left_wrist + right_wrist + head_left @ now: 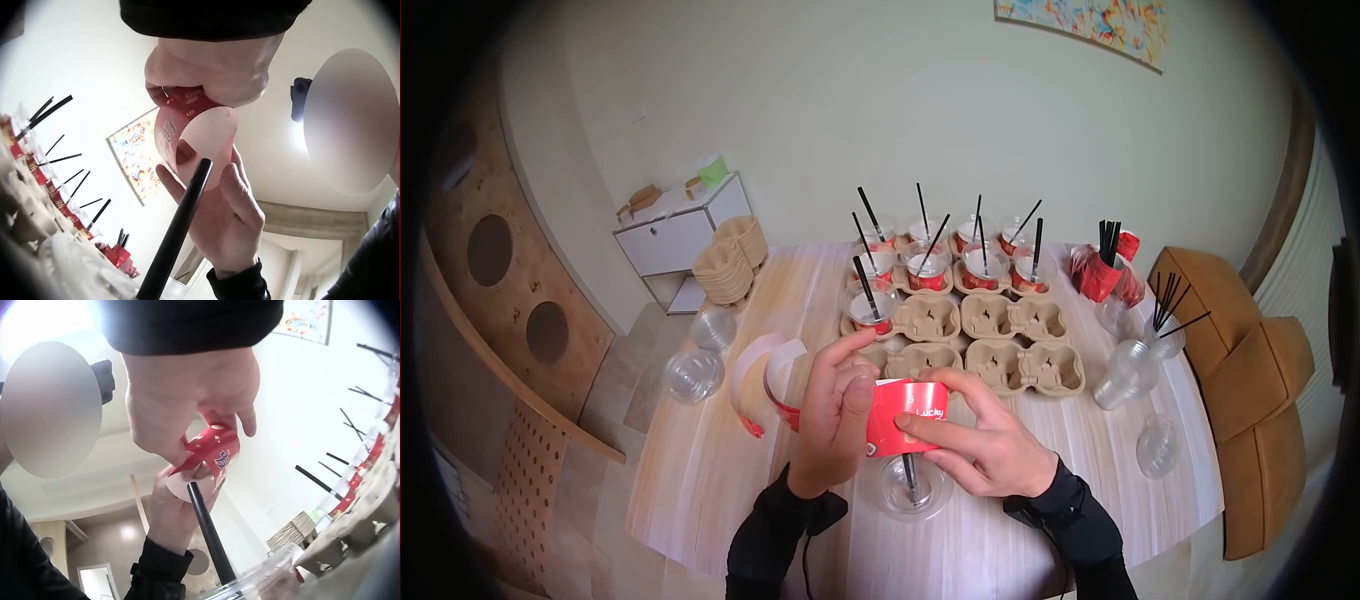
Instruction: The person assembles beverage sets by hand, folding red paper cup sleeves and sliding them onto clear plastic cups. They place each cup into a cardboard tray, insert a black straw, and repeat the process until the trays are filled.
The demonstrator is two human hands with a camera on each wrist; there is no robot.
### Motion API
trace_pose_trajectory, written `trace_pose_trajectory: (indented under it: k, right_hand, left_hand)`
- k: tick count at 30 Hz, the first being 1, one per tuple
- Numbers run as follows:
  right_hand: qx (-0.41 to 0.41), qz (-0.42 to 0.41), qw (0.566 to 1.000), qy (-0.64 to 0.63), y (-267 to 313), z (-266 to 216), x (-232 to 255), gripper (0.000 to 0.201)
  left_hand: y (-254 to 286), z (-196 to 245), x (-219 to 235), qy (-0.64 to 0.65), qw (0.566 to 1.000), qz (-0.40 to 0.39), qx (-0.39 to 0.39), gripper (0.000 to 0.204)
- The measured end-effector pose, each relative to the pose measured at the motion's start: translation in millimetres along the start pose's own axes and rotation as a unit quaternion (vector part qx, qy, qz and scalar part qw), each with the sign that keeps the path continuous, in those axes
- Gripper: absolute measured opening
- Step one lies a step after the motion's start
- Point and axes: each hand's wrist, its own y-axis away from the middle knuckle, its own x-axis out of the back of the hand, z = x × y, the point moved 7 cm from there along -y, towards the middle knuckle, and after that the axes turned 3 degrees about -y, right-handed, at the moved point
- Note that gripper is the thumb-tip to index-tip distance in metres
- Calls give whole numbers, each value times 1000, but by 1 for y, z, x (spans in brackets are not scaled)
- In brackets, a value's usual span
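Both hands hold a red printed paper cup sleeve [908,420], bent into a ring with its white inside showing in the wrist views. My right hand [992,448] grips it from the right, fingers across its printed face. On the other side my left hand [830,430] pinches the sleeve's left end, its index finger raised. Just below the sleeve stands a clear plastic cup [898,500] with a black straw [910,478] upright in it; the straw's upper part is hidden by the sleeve in the head view.
Cardboard cup carriers [1015,318] stand ahead, several holding red-sleeved cups with straws. Curved paper sleeves [752,372] lie left, near clear lids [693,376]. At right are a straw holder [1097,275], stacked clear cups [1128,375] and a lid [1158,446]. Stacked carriers [725,270] sit back left.
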Motion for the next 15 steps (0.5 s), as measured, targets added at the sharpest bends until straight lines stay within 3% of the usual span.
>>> trace_pose_trajectory:
  k: [15]
  right_hand:
    - [12,34,999,41,0,-5,-4,44]
  left_hand:
    - [-1,-4,-1,-7,1000,-4,-3,46]
